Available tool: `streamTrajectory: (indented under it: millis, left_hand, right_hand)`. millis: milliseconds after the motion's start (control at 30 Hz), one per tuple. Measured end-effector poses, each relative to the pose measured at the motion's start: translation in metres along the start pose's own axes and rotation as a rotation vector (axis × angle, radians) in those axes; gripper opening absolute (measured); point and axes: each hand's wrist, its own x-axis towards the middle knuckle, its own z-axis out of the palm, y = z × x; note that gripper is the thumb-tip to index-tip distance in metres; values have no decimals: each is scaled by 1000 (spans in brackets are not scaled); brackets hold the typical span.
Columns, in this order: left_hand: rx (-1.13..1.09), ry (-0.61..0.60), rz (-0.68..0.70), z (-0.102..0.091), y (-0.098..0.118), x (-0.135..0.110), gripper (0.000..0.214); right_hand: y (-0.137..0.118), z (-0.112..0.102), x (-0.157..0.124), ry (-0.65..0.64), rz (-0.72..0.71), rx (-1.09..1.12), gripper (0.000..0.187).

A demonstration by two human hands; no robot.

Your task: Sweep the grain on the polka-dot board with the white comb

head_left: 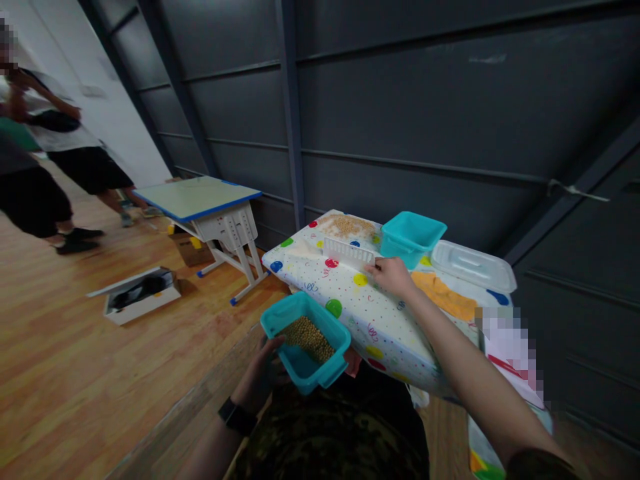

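Observation:
My left hand is closed on the side of a teal plastic container, its thumb over the rim. Tan, bean-like grains cover part of the container's floor. It is held tilted, low in front of my body at the table's near edge. With my right hand I pinch one end of a white slatted plastic strip, which stands on edge on the dotted tablecloth. Beyond the strip, more grains lie spread on the cloth, with paler bits among them.
A second teal container stands at the back of the table, beside a translucent lid and an orange cloth. A dark panelled wall rises behind. Left are a desk, an open white box and two standing people.

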Motion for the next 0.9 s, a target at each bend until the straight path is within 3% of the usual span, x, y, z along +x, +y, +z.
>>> streamTrajectory:
  millis: [167, 367, 600, 900]
  left_hand:
    - [-3, -18, 3, 2, 2, -3, 63]
    - [-25, -89, 5, 1, 2, -3, 95]
    - [-38, -6, 26, 8, -9, 5, 98]
    - [-45, -18, 51, 14, -6, 3, 98]
  right_hand:
    - [-4, -3, -3, 28, -3, 4, 39]
    - [-10, -8, -8, 4, -103, 182, 38]
    - [-12, -10, -14, -12, -133, 380, 50]
    - [-29, -14, -27, -95, -326, 493, 41]
